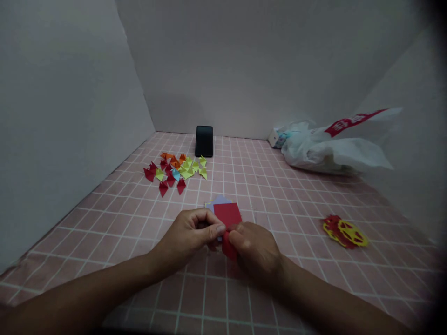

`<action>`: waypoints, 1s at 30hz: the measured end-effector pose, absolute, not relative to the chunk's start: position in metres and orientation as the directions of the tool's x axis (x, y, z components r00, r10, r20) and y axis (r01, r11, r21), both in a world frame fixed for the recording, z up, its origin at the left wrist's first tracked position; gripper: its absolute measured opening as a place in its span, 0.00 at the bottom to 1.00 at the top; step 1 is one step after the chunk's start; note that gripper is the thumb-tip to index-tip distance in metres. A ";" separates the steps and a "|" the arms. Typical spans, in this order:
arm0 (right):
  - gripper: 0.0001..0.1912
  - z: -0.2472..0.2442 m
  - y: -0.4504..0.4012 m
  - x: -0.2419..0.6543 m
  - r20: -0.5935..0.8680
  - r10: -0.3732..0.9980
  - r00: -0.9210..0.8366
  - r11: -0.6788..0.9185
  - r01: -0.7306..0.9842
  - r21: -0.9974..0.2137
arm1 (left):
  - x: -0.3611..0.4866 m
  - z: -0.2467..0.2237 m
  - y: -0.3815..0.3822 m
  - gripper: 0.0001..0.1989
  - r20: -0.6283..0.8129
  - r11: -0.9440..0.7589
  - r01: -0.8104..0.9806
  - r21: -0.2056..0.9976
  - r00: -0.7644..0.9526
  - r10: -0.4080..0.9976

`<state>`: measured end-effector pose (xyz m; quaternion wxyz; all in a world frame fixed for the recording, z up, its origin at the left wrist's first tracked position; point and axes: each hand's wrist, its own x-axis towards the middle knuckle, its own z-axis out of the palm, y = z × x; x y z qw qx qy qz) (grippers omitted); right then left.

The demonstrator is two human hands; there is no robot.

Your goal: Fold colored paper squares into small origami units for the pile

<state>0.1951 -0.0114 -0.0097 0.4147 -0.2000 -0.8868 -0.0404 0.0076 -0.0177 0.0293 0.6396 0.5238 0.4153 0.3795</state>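
Plain pale grey walls (pixel 265 60) rise at the left, the back and the right around a flat surface (pixel 279 195) of dusty pink squares marked off by thin white lines, under dim, soft light that fades into dark at the far right edge and corners.

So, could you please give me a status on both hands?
Left hand, right hand: both on red paper. Red square just beyond. Phone farther back.

So the phone (pixel 204 141) sits at the back of the surface (pixel 279 204), folded paper pieces (pixel 171 171) just in front and left, plastic bag (pixel 324 149) back right, cutouts (pixel 345 231) nearer on the right.
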 end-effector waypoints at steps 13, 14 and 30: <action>0.05 -0.011 -0.011 0.196 0.754 0.357 -0.551 0.901 0.415 -0.124 | 0.009 0.025 -0.018 0.08 -0.173 0.222 -0.092 0.971 0.371 0.912; 0.05 -0.012 -0.012 0.197 0.744 0.366 -0.558 0.900 0.416 -0.131 | 0.009 0.025 -0.018 0.08 -0.179 0.228 -0.094 0.969 0.372 0.911; 0.05 -0.015 -0.012 0.194 0.681 0.591 -0.433 0.801 0.413 -0.433 | 0.007 0.024 -0.016 0.08 -0.247 0.294 -0.067 0.953 0.385 0.889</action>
